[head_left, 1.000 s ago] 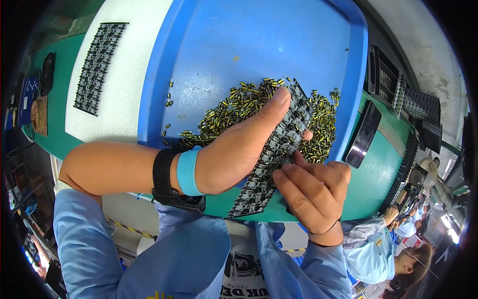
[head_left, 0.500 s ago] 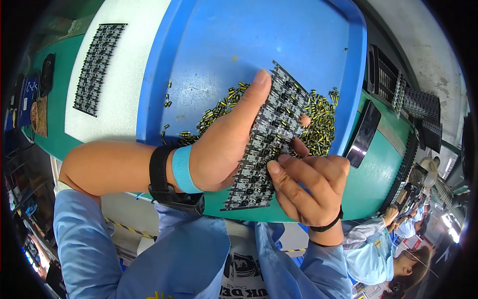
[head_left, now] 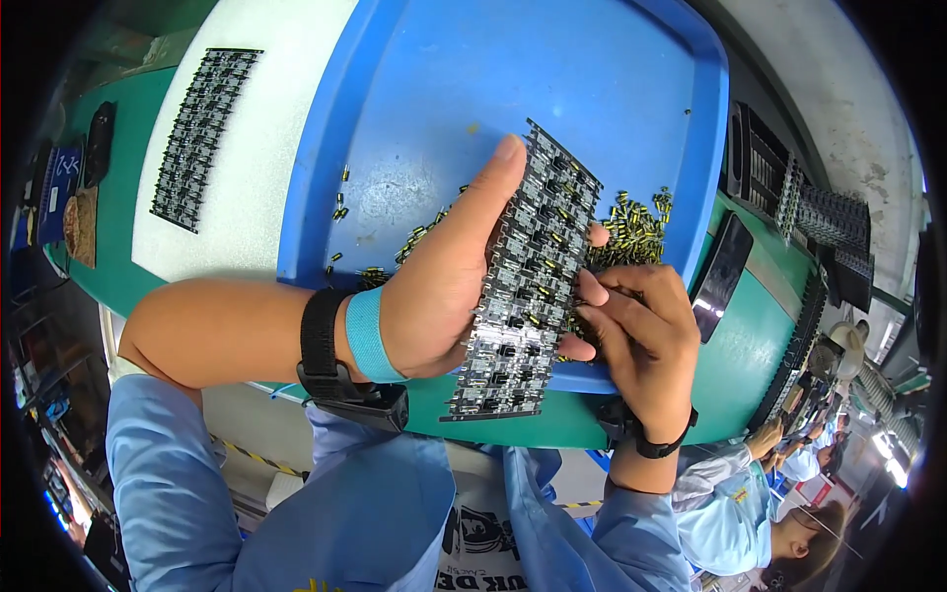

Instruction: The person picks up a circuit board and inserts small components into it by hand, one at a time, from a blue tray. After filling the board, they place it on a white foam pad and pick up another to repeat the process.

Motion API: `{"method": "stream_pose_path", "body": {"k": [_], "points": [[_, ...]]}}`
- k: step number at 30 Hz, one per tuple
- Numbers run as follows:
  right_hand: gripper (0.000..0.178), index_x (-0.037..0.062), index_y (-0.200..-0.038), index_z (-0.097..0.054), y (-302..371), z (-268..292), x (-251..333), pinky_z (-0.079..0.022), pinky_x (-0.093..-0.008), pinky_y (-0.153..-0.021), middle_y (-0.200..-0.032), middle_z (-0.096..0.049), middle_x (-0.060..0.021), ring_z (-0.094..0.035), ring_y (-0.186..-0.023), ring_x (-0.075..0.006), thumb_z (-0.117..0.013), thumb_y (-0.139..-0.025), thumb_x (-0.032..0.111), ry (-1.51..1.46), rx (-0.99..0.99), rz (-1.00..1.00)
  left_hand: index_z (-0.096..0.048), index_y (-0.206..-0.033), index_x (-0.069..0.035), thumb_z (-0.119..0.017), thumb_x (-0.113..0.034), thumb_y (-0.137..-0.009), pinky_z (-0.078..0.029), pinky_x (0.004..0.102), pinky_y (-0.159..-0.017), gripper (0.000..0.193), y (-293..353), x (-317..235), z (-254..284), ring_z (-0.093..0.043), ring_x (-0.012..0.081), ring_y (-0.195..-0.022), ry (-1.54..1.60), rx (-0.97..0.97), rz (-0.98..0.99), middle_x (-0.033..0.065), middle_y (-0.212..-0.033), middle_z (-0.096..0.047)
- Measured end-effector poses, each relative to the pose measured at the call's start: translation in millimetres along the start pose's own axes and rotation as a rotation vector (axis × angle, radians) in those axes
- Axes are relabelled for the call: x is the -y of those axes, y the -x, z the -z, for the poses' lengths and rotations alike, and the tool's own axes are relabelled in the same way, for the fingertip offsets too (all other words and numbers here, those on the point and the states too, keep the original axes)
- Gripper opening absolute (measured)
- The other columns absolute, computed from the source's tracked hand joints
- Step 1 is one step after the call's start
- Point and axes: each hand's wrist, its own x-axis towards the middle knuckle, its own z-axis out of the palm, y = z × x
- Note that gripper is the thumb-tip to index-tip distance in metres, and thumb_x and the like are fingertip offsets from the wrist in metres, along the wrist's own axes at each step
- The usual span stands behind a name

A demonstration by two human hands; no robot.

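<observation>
circuit-board panel (head_left: pixel 538 271) was slanted over near side of blue tray (head_left: pixel 533 59), clasped in left hand (head_left: pixel 434 286), thumb at left edge, fingers wrapped behind. right hand (head_left: pixel 651 340) was half curled beside panel's right edge; couldn't tell if it held anything. cylindrical capacitors (head_left: pixel 636 232) lay piled in tray.

The 1 view is from the head of the person and looks steeply down. The left hand (head_left: pixel 429 281) and the right hand (head_left: pixel 651 340) are near to it, above the worktop (head_left: pixel 745 370). The wide fisheye lens bends straight edges toward the dark, round border.
</observation>
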Motion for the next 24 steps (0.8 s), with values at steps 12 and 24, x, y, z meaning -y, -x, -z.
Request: {"method": "stream_pose_path", "body": {"k": [12,24], "points": [[0.018,-0.0067,-0.117,-0.063,13.1,-3.3,17.2,-0.056,-0.0302,-0.093,-0.103,-0.077,-0.0175,-0.074,-0.103,-0.0199,-0.068,-0.101,-0.003,-0.656,-0.217,-0.418,-0.056,-0.144,-0.012,-0.033,-0.066,-0.110,-0.067,0.0603,-0.081,0.068,1.9,-0.4,1.8,-0.074,0.0308,-0.105,0.043,0.019,0.012,0.0166,-0.132,-0.067],[0.011,-0.0056,-0.108,-0.069,9.1,-1.1,4.8,-0.056,-0.0301,-0.089,-0.106,-0.073,-0.0162,-0.072,-0.096,-0.0213,-0.071,-0.098,-0.003,-0.536,-0.262,-0.231,-0.062,-0.129,-0.013,-0.042,-0.069,-0.106,-0.068,0.0523,-0.075,0.064,1.7,-0.7,-6.1,-0.075,0.0224,-0.095,-0.008,-0.043,0.009,0.0082,-0.120,-0.070]]}}
